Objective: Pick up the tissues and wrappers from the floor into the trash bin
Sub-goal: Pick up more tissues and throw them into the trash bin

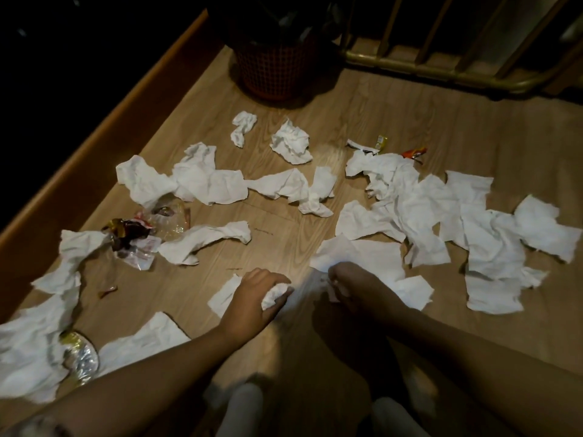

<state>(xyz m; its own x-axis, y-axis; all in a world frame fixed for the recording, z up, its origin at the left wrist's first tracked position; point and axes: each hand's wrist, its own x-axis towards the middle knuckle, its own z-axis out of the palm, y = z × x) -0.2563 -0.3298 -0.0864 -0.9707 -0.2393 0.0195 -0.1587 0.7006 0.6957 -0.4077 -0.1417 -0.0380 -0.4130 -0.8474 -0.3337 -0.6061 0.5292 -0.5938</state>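
Note:
Several white crumpled tissues lie scattered over the wooden floor [284,222]. My left hand [255,294] grips a balled tissue [273,296] just above a flat tissue [222,294]. My right hand [350,282] pinches the edge of a large tissue [362,253] near the floor's middle. A red mesh trash bin [274,70] with a dark liner stands at the far end. Shiny wrappers [132,238] lie at the left, and small colourful wrappers [413,152] at the far right of the pile.
A wooden ledge [94,137] borders the floor on the left. A brass-coloured railing [441,70] runs along the back right. A round foil lid [82,357] lies among tissues at the lower left. My white-socked feet [239,408] are at the bottom.

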